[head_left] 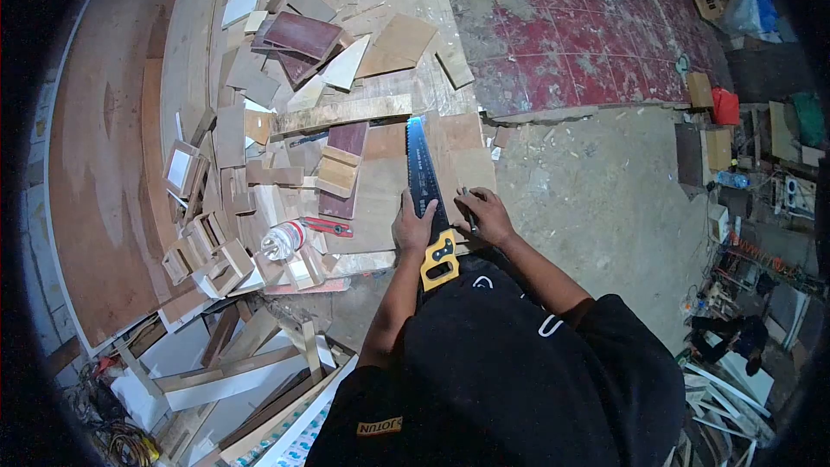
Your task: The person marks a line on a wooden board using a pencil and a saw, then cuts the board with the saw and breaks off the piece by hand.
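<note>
A hand saw [421, 164] with a yellow and black handle lies on the wooden work surface, its blade pointing away from me. My left hand [415, 223] rests on the blade near the handle, fingers against the metal. To the right of the blade, my right hand [486, 216] is closed around a dark, thin, pen-like tool [469, 214]. Left of the saw are a dark red board [337, 206] with small wood blocks [338, 171] on it, a red utility knife [327, 226] and a clear jar [282, 240]. A long wood strip [346, 112] lies beyond them.
Wood offcuts [303, 35] are scattered over the far and left parts of the surface. Long scraps [233, 380] pile up at the lower left. A red tiled surface [579, 35] is at the upper right. Another person [735, 337] is at the far right.
</note>
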`<state>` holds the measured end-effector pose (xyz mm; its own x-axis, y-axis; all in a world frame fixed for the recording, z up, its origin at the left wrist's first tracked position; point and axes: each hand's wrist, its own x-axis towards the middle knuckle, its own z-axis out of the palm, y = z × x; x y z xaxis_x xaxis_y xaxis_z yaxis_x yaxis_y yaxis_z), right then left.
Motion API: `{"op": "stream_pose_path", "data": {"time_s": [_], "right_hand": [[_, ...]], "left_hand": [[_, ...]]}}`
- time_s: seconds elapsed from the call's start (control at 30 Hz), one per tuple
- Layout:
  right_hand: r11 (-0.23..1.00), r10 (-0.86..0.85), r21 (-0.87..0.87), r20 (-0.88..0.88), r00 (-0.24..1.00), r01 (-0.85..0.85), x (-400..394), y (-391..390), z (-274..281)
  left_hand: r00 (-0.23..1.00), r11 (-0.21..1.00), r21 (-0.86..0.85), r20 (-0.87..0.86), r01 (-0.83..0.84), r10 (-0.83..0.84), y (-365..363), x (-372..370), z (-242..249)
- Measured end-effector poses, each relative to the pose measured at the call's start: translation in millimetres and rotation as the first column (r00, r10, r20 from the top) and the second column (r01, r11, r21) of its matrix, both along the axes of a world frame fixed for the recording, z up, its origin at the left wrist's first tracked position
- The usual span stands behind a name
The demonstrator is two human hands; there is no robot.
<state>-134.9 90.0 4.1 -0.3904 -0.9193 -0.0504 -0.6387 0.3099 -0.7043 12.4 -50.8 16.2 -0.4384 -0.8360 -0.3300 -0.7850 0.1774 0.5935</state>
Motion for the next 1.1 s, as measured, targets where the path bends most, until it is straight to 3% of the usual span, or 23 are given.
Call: {"op": "stream_pose_path", "data": {"time_s": [0.47, 0.57, 0.63, 0.77, 0.83, 0.97, 1.1], "right_hand": [[1.0, 0.024, 0.018, -0.019, 1.0, -0.024, -1.3, -1.5, 3.6], [0.999, -0.038, 0.002, 0.042, 0.998, 0.038, 0.0, -3.4, 8.6], [0.998, -0.059, -0.026, -0.055, 0.997, 0.057, 1.0, -5.1, 16.6], [0.991, -0.083, -0.107, -0.072, 0.994, 0.075, 3.3, -9.8, 20.5], [0.984, -0.083, -0.147, 0.086, 0.993, 0.095, 7.4, -13.0, 21.5], [0.992, -0.037, -0.111, 0.213, 0.976, 0.062, 12.9, -15.3, 16.6], [0.985, 0.006, -0.17, 0.186, 0.982, 0.026, 14.7, -15.5, 9.9]], "left_hand": [[1.0, 0.998, -0.066, 0.007, -0.009, 0.01, 2.2, 3.2, -11.9], [1.0, 1.0, 0.016, 0.025, 0.004, -0.005, 1.3, 2.7, -8.8], [1.0, 1.0, -0.011, 0.004, -0.004, 0.005, 1.3, 2.4, -10.1], [1.0, 1.0, 0.001, 0.004, 0.012, -0.012, 0.1, 1.9, -5.2], [1.0, 0.997, 0.074, 0.008, 0.005, -0.005, -0.8, 1.9, -4.4], [1.0, 0.999, 0.035, 0.029, 0.008, -0.009, 0.7, 3.4, -11.9], [1.0, 0.998, -0.064, 0.004, -0.006, 0.007, 1.8, 2.4, -12.9]]}}
